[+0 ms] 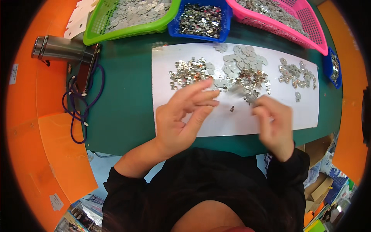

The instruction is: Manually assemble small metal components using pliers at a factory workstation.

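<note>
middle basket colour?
Blue basket, full of shiny metal bits; head view.

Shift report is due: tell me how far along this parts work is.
Done: nothing visibly finished. In hand: right hand at the middle pile, blurred; left hand open; one small part lies between them. Left: three piles on the white sheet, plus full baskets.

A white sheet (235,121) is laid across a dark green worktop (123,112), strewn with silver metal parts (189,72) and dull grey tabs (241,62). Along the far edge, green (96,27), blue (228,23) and pink (309,27) baskets are lined up. A purple cord (77,112) is coiled near the left edge, bordered by orange panels (65,154).
</note>
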Available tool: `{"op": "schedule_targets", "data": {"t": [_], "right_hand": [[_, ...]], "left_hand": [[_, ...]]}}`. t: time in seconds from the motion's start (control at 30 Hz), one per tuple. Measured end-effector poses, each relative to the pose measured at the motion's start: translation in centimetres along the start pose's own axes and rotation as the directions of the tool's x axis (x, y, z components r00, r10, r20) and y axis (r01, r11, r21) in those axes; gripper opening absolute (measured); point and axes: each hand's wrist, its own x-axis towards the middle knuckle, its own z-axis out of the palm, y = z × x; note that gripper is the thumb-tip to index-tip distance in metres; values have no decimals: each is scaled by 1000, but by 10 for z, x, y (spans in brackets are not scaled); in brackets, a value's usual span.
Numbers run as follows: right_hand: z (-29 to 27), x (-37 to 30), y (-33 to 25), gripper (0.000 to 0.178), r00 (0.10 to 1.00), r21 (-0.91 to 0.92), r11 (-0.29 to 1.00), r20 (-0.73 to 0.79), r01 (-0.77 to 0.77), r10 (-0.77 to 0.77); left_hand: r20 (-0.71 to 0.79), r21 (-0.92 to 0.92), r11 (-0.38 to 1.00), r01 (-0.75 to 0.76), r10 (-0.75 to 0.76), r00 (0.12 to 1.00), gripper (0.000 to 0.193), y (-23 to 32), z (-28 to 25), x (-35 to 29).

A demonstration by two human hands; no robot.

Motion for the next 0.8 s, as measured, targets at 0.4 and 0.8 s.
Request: {"op": "schedule_targets", "data": {"t": [0.4,0.8], "right_hand": [[-72,-15,53,28,920,-667,673,-388,-320,54],[16,29,14,36,951,-360,900,-89,246,-296]], "left_hand": [[-118,119,992,-31,45,992,20,-4,-11,18],[-165,263,964,-25,71,984,17,-12,-17,19]]}}
